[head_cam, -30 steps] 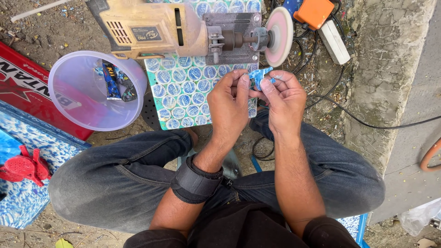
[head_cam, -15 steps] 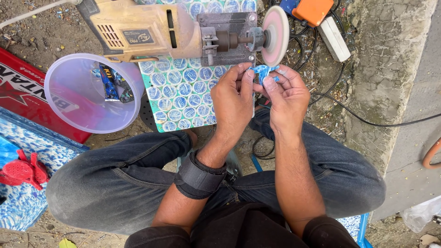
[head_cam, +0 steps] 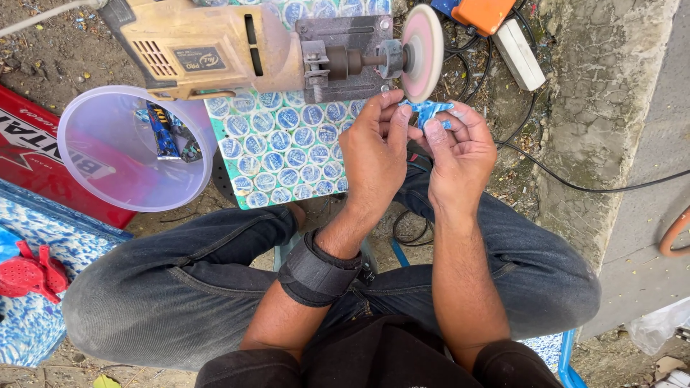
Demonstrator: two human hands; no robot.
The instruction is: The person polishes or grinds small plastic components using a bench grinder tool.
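Landmark: one pink grinding disc [head_cam: 422, 52], mounted on the shaft of one tan electric motor tool [head_cam: 208, 47].

Hands: two, both the person's own.
- Left hand [head_cam: 375, 154]: just below the disc, fingers curled narrow, fingertips pinching one small blue piece [head_cam: 427, 111]. One black wrist strap [head_cam: 318, 271] sits on this forearm.
- Right hand [head_cam: 462, 159]: below and slightly right of the disc, touching the left hand; thumb and forefinger closed on the same blue piece.

Blue piece: one, small, irregular in shape, held between both hands directly under the disc's lower edge, very near it; whether it touches the disc cannot be told.

Other items:
- One board [head_cam: 277, 154] patterned with blue-and-white round caps, left of the disc, under the motor tool.
- One clear plastic bowl [head_cam: 93, 162], further left of the disc, holding one dark packet [head_cam: 161, 129].
- One red plastic object [head_cam: 29, 273], far lower left of the disc.
- One orange object [head_cam: 485, 13] and one white power strip [head_cam: 519, 54], right of the disc.
- One black cable [head_cam: 575, 185], running to the right of the disc across the concrete.
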